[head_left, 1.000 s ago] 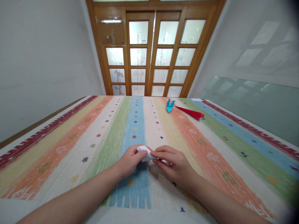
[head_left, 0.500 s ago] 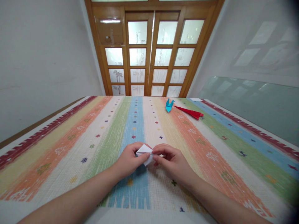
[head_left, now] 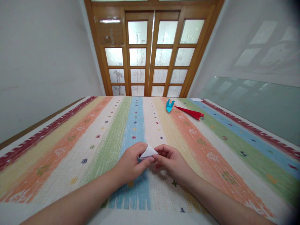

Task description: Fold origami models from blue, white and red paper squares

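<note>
**Two hands pinch a small folded white paper above a striped desk**

A wide desk fills most of the room in front of me, covered by a cloth in long stripes of red, yellow, orange, green, blue and cream, dotted with tiny flower marks. Beyond its far edge stands a wooden door with frosted glass panes. Pale walls close in on both sides.

Far across the cloth, on the right of centre, lie two finished paper pieces: a long red folded shape, and just beside its left tip a small blue folded figure. Both are well apart from the person's arms.

Near the front edge, over the blue stripe, two bare forearms reach in and meet. The left hand is curled, thumb and fingers closed on the left part of a small white folded paper. The right hand is closed on the paper's right edge, fingertips touching it. The paper shows as a little pointed triangle held between both hands, seemingly just above the cloth; I cannot tell whether it touches.

The step looks like pressing or adjusting a fold. To do it well, I judge that edges should be lined up before any pressure, one hand steadying while the other runs along the crease firmly.
</note>
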The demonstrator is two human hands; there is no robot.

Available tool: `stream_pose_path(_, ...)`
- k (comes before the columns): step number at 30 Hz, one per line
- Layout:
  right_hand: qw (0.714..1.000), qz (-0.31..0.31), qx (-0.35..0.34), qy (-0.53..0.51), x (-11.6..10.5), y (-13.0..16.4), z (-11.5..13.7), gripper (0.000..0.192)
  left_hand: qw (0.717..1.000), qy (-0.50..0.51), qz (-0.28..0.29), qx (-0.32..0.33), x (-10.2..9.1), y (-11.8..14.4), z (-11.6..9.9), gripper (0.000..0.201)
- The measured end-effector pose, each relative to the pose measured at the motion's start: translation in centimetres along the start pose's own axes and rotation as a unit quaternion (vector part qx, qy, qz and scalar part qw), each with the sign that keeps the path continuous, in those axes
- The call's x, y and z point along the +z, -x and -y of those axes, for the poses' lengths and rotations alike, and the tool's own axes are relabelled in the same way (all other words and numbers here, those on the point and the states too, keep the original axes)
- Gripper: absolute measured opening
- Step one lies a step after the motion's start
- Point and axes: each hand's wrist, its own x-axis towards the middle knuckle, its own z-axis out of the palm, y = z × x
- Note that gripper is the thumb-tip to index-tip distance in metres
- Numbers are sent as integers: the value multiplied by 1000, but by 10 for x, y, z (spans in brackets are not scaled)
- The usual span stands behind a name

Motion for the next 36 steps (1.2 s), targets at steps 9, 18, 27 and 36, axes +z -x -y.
stream_pose_path(9,1000,-19,19,16,2,1,2,30,997,-56,-18,-52,0,3,0,25)
stream_pose_path(18,996,-21,-36,81,-6,1,8,24,989,-19,86,-115,-4,1,4,27)
stream_pose_path(27,997,18,-24,73,-8,-1,2,33,991,20,67,-113,2,2,3,35)
stream_pose_path(36,988,50,-14,142,-5,4,7,43,995,5,63,-78,4,3,5,48)
